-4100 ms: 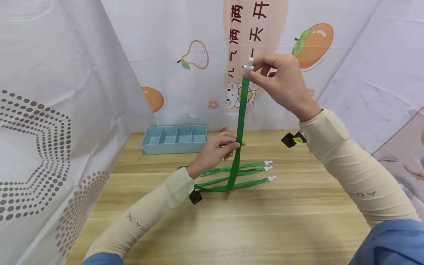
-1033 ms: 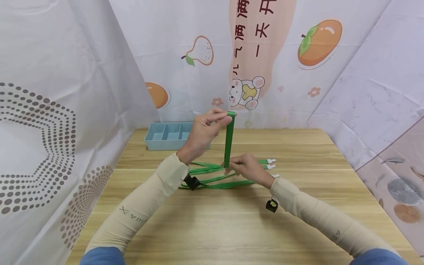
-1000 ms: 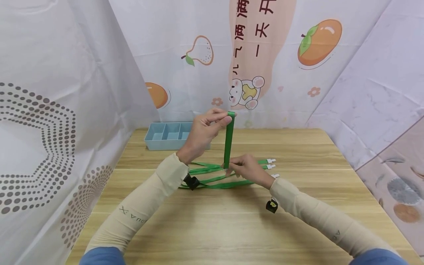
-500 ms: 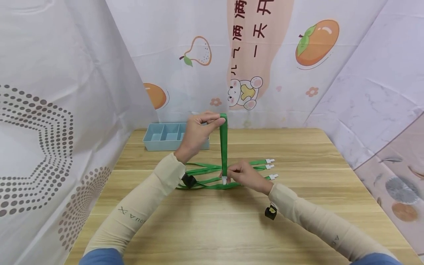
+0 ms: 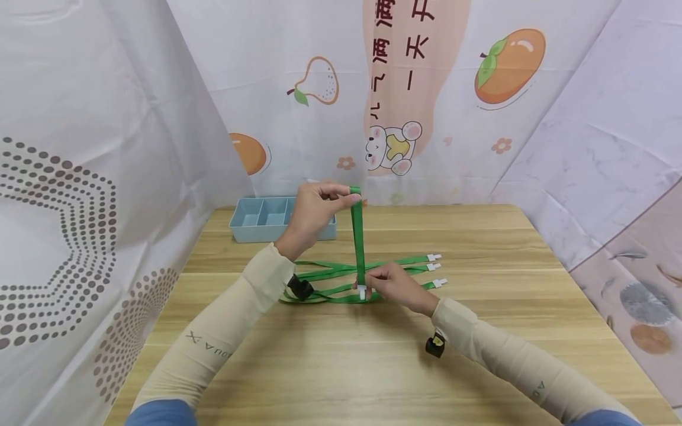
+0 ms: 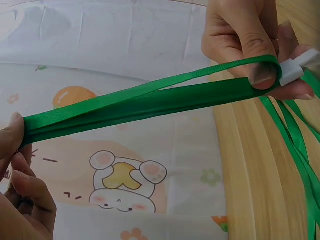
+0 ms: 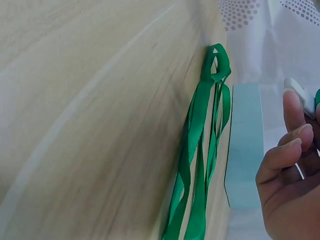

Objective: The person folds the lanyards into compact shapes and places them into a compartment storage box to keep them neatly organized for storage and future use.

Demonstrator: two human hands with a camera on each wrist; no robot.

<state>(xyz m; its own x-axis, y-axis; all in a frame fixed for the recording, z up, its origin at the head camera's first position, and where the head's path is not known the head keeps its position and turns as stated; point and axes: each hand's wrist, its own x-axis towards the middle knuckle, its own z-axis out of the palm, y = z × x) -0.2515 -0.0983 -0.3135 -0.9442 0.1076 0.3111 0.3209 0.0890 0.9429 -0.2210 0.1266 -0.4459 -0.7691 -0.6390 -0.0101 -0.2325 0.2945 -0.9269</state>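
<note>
A green lanyard (image 5: 359, 236) is stretched upright in folded layers between the two hands. At its top fold my left hand (image 5: 311, 214) pinches it between thumb and fingers. Below, my right hand (image 5: 398, 288) pinches the other end near the white plastic clip (image 5: 362, 292). In the left wrist view, one strip of the held lanyard (image 6: 150, 95) curves over the right thumb (image 6: 261, 75), beside the clip (image 6: 292, 70). Behind and under the hands, several more green lanyards (image 5: 330, 290) lie on the table, their white clips (image 5: 439, 283) pointing right.
A light blue divided box (image 5: 261, 234) stands at the table's back left, partly covered by my left hand. The wooden table (image 5: 362, 367) ends at a printed fabric backdrop (image 5: 234, 77). Small black wrist devices (image 5: 434, 345) hang at both cuffs.
Earlier my right hand held the clip end high and my left pinched the strap lower. Now my left hand is above and my right below; the clip has turned into view, and both hands shifted slightly left.
</note>
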